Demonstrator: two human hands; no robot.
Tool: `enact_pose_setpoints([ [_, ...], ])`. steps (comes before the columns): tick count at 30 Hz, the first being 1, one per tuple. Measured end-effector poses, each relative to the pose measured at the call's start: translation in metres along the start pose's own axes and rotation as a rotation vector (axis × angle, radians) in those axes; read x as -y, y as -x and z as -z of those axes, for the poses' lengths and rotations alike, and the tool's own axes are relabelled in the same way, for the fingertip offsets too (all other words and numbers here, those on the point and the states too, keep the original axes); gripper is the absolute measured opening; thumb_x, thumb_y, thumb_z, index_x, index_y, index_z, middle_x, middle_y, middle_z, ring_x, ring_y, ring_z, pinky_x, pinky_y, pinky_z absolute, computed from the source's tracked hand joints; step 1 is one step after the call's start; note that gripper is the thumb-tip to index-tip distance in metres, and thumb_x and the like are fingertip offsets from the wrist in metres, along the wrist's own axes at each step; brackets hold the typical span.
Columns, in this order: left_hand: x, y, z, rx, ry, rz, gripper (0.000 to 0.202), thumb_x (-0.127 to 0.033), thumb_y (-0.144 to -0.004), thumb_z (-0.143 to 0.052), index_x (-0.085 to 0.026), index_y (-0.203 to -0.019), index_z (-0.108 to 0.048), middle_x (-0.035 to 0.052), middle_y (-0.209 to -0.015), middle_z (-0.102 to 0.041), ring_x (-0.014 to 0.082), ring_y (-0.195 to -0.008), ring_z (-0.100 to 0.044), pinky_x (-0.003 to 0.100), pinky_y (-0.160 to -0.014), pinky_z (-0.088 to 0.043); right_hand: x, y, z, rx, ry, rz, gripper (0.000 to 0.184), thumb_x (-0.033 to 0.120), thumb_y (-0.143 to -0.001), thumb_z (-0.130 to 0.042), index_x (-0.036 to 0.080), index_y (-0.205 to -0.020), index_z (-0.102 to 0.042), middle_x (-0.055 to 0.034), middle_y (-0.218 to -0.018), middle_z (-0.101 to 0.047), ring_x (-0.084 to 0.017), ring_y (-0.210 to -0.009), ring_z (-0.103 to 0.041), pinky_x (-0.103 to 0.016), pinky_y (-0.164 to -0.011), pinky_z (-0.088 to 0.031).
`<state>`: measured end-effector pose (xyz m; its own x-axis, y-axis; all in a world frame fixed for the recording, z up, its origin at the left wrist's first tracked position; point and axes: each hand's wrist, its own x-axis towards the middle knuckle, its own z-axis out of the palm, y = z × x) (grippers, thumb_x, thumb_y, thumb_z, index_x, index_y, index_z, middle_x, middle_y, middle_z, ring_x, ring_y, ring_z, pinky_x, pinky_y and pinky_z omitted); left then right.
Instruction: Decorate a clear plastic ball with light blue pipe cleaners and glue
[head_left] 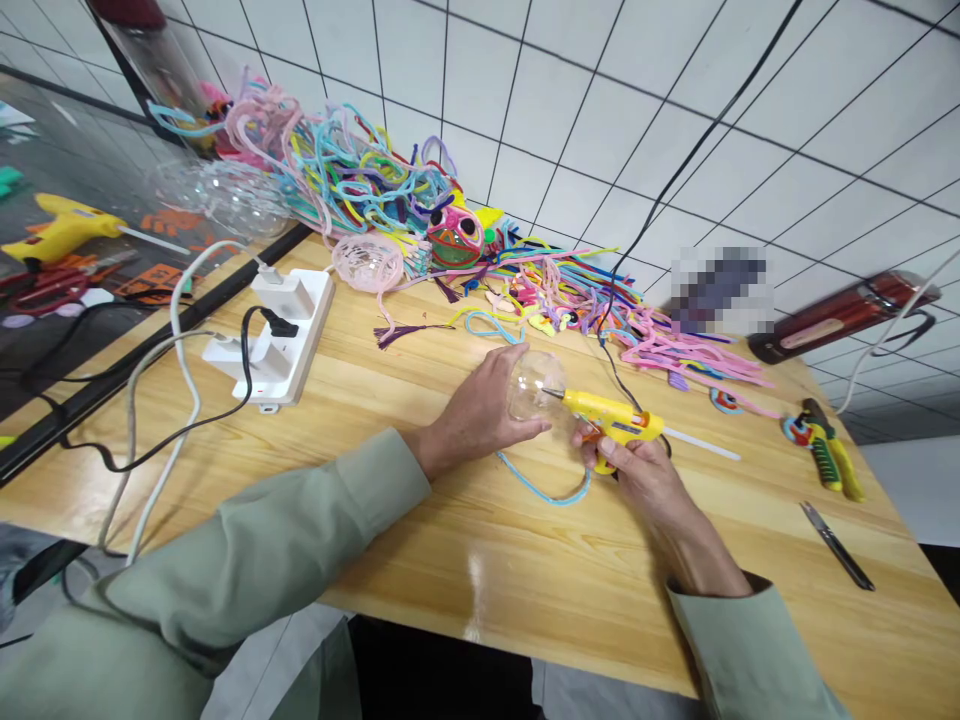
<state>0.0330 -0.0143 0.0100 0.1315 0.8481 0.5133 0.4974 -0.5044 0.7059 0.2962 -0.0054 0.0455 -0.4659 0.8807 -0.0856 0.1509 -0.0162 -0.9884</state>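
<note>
My left hand is curled round a clear plastic ball resting on the wooden table. My right hand grips a yellow hot glue gun by its handle, and the nozzle touches the ball's right side. A white glue stick juts from the gun's back. A light blue pipe cleaner curves on the table under both hands. The gun's black cord runs up and away.
A white power strip with plugs sits at left. A heap of coloured pipe cleaners and a pink face-like ball lie behind. Pliers and a metal blade lie at right. Another yellow glue gun is far left.
</note>
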Motion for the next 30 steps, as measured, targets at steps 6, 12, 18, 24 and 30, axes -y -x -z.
enact_pose_setpoints([
  [6, 0.0014, 0.0003, -0.0017, -0.015, 0.004, 0.005, 0.100, -0.043, -0.078, -0.091, -0.019, -0.157, -0.035, 0.0226, -0.154, -0.053, 0.0408, -0.147, -0.052, 0.062, -0.123, -0.046, -0.0014, 0.0006, 0.0007, 0.018, 0.015, -0.017, 0.047, 0.068, -0.083, -0.081, 0.022, -0.091, -0.076, -0.0050, -0.080, -0.070, -0.021, -0.071, -0.061, -0.037, -0.072, -0.053],
  [12, 0.0020, 0.0003, -0.0021, -0.014, 0.001, -0.003, 0.102, -0.042, -0.077, -0.092, -0.018, -0.157, -0.034, 0.0226, -0.154, -0.053, 0.0403, -0.147, -0.052, 0.061, -0.123, -0.047, -0.0002, 0.0023, 0.0016, 0.008, -0.040, -0.019, 0.046, 0.066, -0.082, -0.083, 0.023, -0.097, -0.078, -0.0081, -0.096, -0.078, -0.021, -0.071, -0.063, -0.039, -0.075, -0.054],
  [18, -0.0006, -0.0004, 0.0003, 0.011, 0.017, 0.032, 0.109, -0.045, -0.072, -0.096, -0.019, -0.159, -0.034, 0.0230, -0.156, -0.051, 0.0408, -0.149, -0.051, 0.061, -0.123, -0.047, -0.0035, 0.0025, 0.0030, 0.004, 0.006, -0.007, 0.045, 0.066, -0.085, -0.081, 0.023, -0.097, -0.077, -0.0071, -0.092, -0.075, -0.022, -0.073, -0.061, -0.038, -0.073, -0.053],
  [24, 0.0009, 0.0001, 0.0000, -0.003, 0.004, 0.021, 0.104, -0.043, -0.075, -0.094, -0.019, -0.158, -0.035, 0.0226, -0.155, -0.053, 0.0400, -0.148, -0.051, 0.061, -0.124, -0.046, -0.0020, 0.0047, 0.0037, 0.015, 0.024, -0.010, 0.044, 0.066, -0.085, -0.080, 0.022, -0.089, -0.075, -0.0041, -0.082, -0.067, -0.021, -0.073, -0.058, -0.036, -0.073, -0.051],
  [30, 0.0009, 0.0002, 0.0003, 0.004, 0.003, 0.028, 0.104, -0.043, -0.075, -0.094, -0.019, -0.158, -0.035, 0.0223, -0.155, -0.053, 0.0402, -0.149, -0.051, 0.060, -0.123, -0.048, -0.0048, 0.0042, 0.0066, -0.014, -0.032, -0.020, 0.042, 0.064, -0.085, -0.081, 0.023, -0.095, -0.076, -0.0041, -0.087, -0.070, -0.019, -0.068, -0.056, -0.035, -0.070, -0.048],
])
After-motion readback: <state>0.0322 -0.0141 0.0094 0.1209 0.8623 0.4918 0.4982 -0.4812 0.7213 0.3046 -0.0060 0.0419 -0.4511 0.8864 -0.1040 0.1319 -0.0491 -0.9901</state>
